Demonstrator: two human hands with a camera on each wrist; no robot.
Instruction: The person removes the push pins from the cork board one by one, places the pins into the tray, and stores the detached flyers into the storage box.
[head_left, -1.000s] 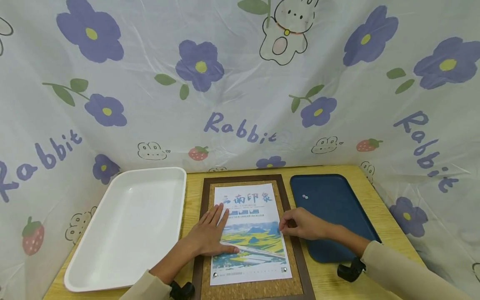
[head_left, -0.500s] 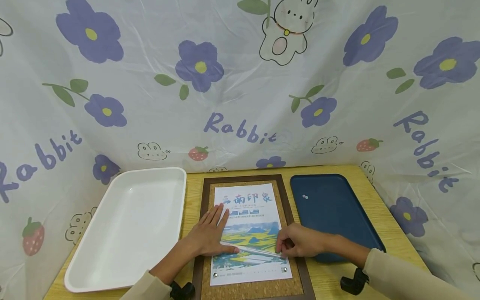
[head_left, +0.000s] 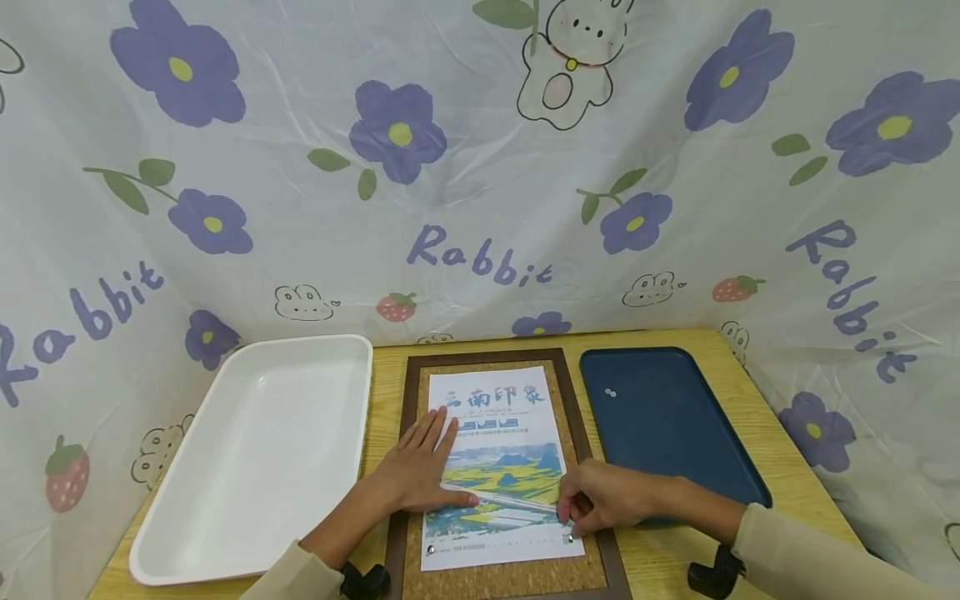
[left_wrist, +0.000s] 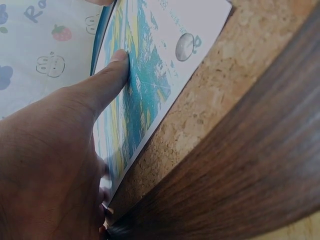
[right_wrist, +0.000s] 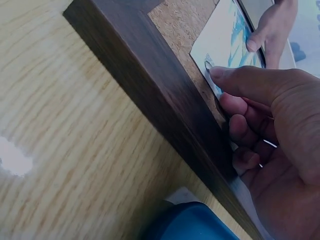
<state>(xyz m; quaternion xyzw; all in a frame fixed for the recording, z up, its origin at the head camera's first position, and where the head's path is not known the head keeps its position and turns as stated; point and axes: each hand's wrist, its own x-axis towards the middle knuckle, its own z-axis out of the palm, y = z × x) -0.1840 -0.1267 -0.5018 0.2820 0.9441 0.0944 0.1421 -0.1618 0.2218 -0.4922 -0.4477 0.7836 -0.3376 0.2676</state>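
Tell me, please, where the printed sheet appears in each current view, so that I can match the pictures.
Head: the printed sheet lies below center, on the cork board, partly under the left hand.
Left wrist: the printed sheet slants across the upper middle.
Right wrist: the printed sheet shows at the top, right of center.
Shared landmark: the brown frame.

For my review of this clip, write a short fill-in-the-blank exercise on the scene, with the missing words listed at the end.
The person's ____ hand lies spread on the white landscape-printed paper sheet.
The rectangular dark blue tray lies on the person's ____ side of the brown-framed cork board.
In the right wrist view, the right hand has the tip of its ____ at a small round shiny pin.
The large rectangular tray on the person's left is ____.

Missing words: left; right; thumb; white.
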